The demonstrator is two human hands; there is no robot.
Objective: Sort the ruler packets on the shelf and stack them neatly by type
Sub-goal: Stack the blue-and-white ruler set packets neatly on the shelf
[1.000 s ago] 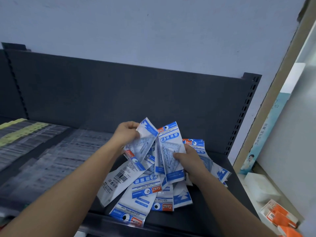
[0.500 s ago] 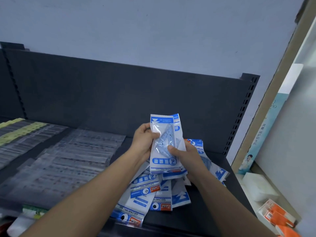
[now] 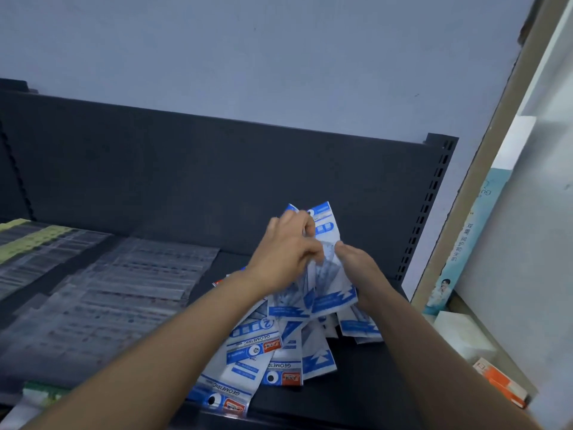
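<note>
Blue-and-white ruler packets [image 3: 248,352] (red-orange logo patches) lie on a dark grey shelf [image 3: 356,383].

both hands meet over a dark shelf [image 3: 356,386], the left hand [image 3: 288,252] and right hand [image 3: 359,268] pinching a small upright bunch of blue-and-white ruler packets [image 3: 322,283] between them. below the bunch, more packets marked "geometric" [image 3: 248,358] lie fanned and overlapping on the shelf. to the left lie flat rows of clear-sleeved rulers [image 3: 124,290], and at lower right sits an orange-and-white box [image 3: 502,383].
</note>
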